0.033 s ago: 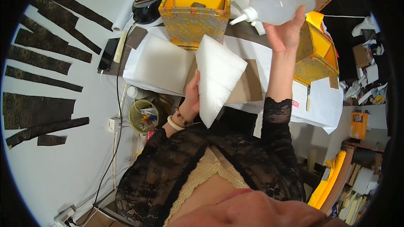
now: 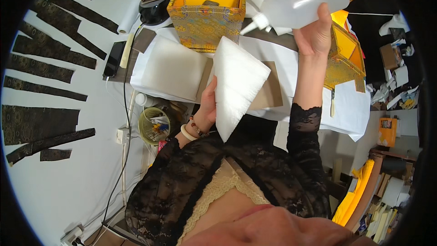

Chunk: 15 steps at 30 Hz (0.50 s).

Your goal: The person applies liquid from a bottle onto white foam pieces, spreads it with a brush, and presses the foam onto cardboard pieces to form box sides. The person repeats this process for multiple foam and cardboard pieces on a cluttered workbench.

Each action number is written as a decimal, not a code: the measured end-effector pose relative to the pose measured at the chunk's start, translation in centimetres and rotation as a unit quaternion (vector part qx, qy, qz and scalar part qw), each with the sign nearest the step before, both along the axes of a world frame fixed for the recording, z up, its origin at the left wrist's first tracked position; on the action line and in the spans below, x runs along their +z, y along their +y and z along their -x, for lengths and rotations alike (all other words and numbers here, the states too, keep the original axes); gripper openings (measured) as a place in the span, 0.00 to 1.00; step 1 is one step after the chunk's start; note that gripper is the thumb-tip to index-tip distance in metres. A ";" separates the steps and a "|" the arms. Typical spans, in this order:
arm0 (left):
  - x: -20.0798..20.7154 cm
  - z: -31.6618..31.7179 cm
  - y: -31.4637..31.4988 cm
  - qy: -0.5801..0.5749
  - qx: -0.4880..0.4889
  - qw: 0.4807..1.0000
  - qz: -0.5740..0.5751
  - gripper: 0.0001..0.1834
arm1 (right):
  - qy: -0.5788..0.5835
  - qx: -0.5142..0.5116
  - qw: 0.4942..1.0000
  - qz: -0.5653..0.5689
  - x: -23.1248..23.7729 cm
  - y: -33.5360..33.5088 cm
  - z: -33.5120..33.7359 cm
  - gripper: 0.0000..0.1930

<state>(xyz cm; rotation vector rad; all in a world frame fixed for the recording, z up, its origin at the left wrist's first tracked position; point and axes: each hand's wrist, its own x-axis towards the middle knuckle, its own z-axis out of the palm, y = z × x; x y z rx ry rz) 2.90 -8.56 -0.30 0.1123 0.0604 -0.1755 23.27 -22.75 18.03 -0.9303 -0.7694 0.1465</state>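
My left hand (image 2: 207,105) grips a thick white foam-like pad (image 2: 240,86) by its left edge, tilted up in front of me. In my right hand (image 2: 315,36) is a translucent squeeze bottle (image 2: 302,7) with a yellow label. It is tipped so its white nozzle (image 2: 253,24) points down and left, above the pad's top corner and apart from it. Another white pad (image 2: 173,69) lies on the table to the left, beside a grey-brown board (image 2: 272,86) partly hidden by the held pad. A yellow brocade box (image 2: 207,29), open at the top, stands behind.
A second brocade box (image 2: 340,70) is at the right, with a thin-handled tool (image 2: 332,105) near it on white paper (image 2: 350,114). A phone (image 2: 113,60) lies at the left table edge, above a bin (image 2: 144,127). Dark patterned cloth strips (image 2: 41,123) hang on the wall.
The bottle has come slightly nearer and lower, its nozzle shifting down and left. The held pad has turned a little toward the right. Both hands keep their holds.
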 end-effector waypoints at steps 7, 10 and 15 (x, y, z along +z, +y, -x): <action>3.2 1.0 -1.5 -0.044 0.001 0.987 -0.152 0.35 | -0.079 -0.094 0.992 -0.005 2.3 0.0 4.5 0.49; 1.0 0.5 -1.1 -0.075 -0.070 0.986 0.130 0.35 | -0.082 -0.106 0.990 -0.039 2.4 0.2 4.7 0.46; 1.4 0.5 -1.4 -0.095 -0.065 0.985 0.129 0.35 | -0.060 -0.108 0.990 -0.060 2.0 0.4 5.0 0.45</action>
